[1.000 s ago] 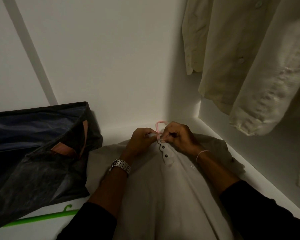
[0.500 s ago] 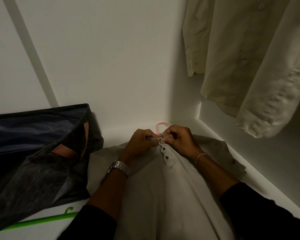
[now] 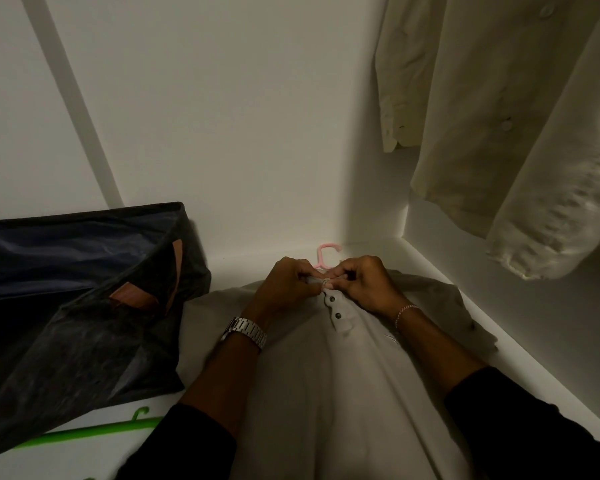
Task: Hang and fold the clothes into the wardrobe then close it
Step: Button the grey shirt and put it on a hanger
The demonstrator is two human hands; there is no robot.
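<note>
Here we are at lower centre of the frame, both hands at the collar of the beige polo shirt [image 3: 326, 375], which lies spread flat on the white wardrobe floor [image 3: 430, 258]. Our left hand [image 3: 284, 285] has its fingers curled tight, pinching the placket edge, and our right hand [image 3: 364, 284] pinches the opposite edge, fingertips of both meeting right at the top button [image 3: 325, 281]. Two darker buttons below it sit done up along the placket. Compared with a second ago very little has shifted: the hands have stayed locked on that same spot, and the pink hanger [image 3: 326, 254] now shows a touch more of its hook poking out beyond the collar. We read that as the top button being worked through its hole, though whether it is through yet we cannot tell from here. Once it is fastened, the shirt should sit securely on the hanger, ready to go up beside the cream shirt [image 3: 499, 133] already hanging at upper right. At left sits the dark fabric storage box [image 3: 84, 289], slumped open, and a green hanger [image 3: 94, 433] lies at lower left, likely waiting for another garment. Plenty of the task remains, the wardrobe closing included.
</note>
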